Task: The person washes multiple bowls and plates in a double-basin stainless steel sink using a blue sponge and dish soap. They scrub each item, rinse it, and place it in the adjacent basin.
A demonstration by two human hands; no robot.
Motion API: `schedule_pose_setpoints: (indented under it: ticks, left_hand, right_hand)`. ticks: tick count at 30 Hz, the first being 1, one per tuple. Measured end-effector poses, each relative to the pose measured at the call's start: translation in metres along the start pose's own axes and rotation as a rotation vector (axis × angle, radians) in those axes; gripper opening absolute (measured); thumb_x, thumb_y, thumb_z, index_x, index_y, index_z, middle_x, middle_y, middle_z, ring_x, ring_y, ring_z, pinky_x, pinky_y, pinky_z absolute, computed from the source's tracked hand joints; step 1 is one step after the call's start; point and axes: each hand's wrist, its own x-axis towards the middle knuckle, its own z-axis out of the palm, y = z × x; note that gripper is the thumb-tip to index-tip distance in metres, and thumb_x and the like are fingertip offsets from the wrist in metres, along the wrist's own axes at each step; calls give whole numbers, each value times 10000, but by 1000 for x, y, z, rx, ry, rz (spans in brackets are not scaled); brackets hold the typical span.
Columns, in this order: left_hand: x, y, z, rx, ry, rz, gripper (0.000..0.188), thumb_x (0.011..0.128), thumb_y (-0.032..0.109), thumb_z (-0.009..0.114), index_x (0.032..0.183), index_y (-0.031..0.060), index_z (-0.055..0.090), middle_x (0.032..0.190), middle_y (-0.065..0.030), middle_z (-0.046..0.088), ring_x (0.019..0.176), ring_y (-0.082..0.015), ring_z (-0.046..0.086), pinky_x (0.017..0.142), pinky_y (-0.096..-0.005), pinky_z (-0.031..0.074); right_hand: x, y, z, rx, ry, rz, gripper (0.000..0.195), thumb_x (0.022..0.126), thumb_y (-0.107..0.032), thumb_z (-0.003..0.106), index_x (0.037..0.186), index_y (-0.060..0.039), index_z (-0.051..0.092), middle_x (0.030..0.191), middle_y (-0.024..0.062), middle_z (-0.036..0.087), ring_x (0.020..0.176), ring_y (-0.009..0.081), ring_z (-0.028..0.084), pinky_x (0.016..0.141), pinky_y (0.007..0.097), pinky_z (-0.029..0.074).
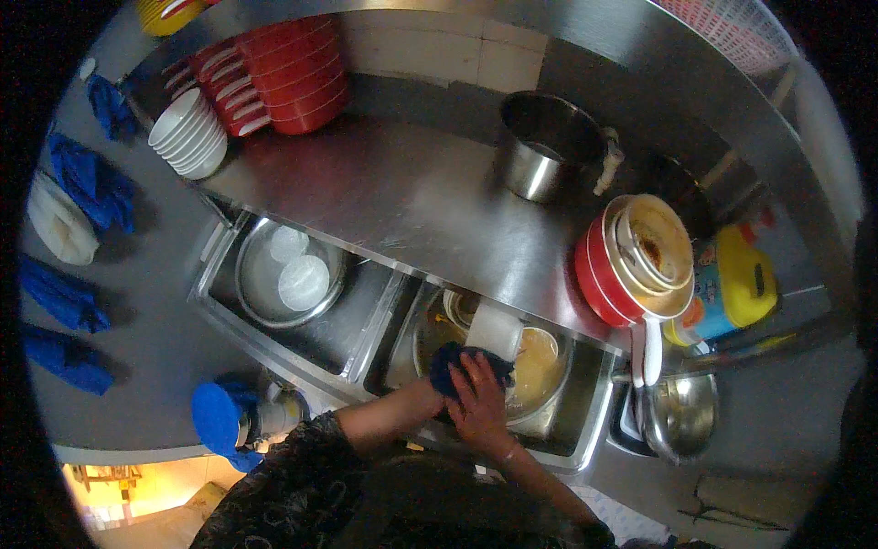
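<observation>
My right hand [478, 408] lies over a dark blue cloth [442, 360], with its fingers curled onto it. My left hand [433, 399] meets the cloth from the left, and its fingers are mostly hidden. A pale, flat rectangular piece [495, 329] juts out beyond the cloth; what it belongs to is hidden. Below is a metal basin [564, 374] in the right sink [583, 412], holding murky yellowish water and a submerged pale bowl [538, 353]. Another bowl [463, 305] shows at the basin's far side.
In the left sink [363, 312], a steel basin [250, 312] holds white bowls [304, 283]. Stacked white bowls [195, 141], red-and-white pans [298, 86] and a steel pot [538, 161] stand on the shelf [411, 185]. Soiled pans [610, 274] overhang its right end beside a yellow-and-blue jug [737, 285].
</observation>
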Motion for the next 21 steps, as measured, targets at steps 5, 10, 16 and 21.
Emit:
schedule_pose_setpoints:
  ticks: [5, 10, 16, 21]
  left_hand:
    - [10, 7, 13, -373, 8, -89, 336, 924, 283, 458, 1217, 124, 506, 1128, -117, 578, 1041, -210, 559, 905, -351, 473]
    - [8, 9, 1, -210, 95, -73, 340, 941, 328, 442, 1205, 127, 514, 1107, -115, 581, 967, -193, 567, 855, -311, 468]
    - [9, -27, -82, -9, -119, -226, 343, 931, 273, 485, 1231, 107, 481, 1047, -123, 575, 637, -180, 601, 466, -225, 492]
    - [4, -17, -66, -637, -457, -546, 315, 951, 247, 434, 1222, 94, 482, 1049, -166, 565, 801, -194, 590, 469, -223, 481]
  right_hand:
    - [24, 26, 6, -181, 19, -37, 432, 742, -250, 627, 1146, -115, 551, 1385, 58, 419, 1300, 276, 351, 1018, 531, 290]
    - [75, 21, -17, -67, 157, 3, 259, 749, -192, 631, 964, -47, 625, 1141, 108, 586, 1133, 296, 503, 938, 445, 397]
    - [84, 89, -19, 787, -78, 532, 319, 905, -299, 542, 1046, -23, 617, 1029, 89, 629, 937, 209, 581, 821, 349, 458]
    - [45, 102, 17, 1318, 54, 934, 476, 933, -434, 473, 1216, -54, 518, 1122, 62, 585, 1007, 185, 558, 900, 329, 432]
